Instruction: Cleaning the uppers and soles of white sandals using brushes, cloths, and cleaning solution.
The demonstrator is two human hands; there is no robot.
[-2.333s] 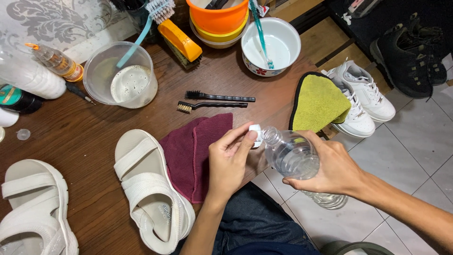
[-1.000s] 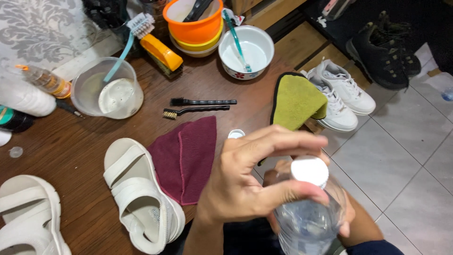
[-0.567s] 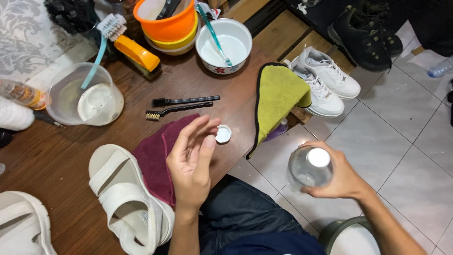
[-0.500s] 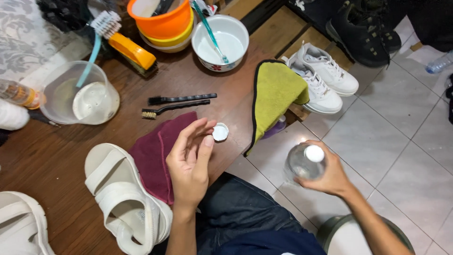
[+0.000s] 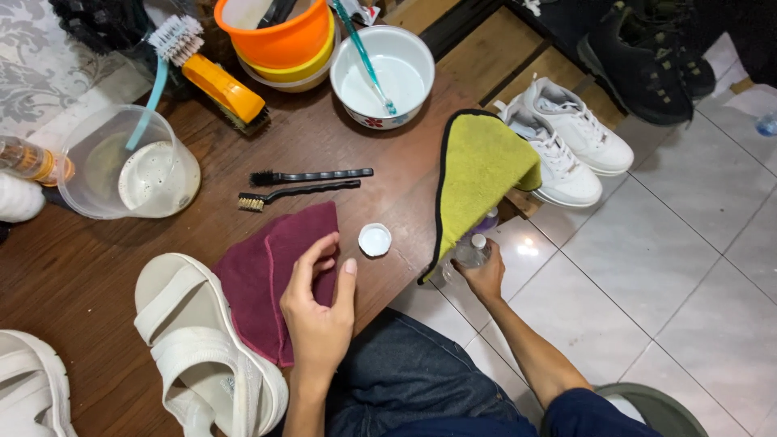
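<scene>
The left hand lies open and released on the wooden tabletop, its fingertips resting on one maroon cloth; just beyond its fingers sits one white bottle cap, apart from the hand. The right hand reaches down off the tabletop edge, its grip closed around one clear plastic bottle held low over the tiled floor, partly under one yellow-green cloth that hangs over the edge. Beyond the left hand lie two small black brushes side by side. To its left stand two white sandals, one cut off by the frame. Farther off are one clear measuring jug, one white bowl and a pair of white sneakers beyond the right hand.
</scene>
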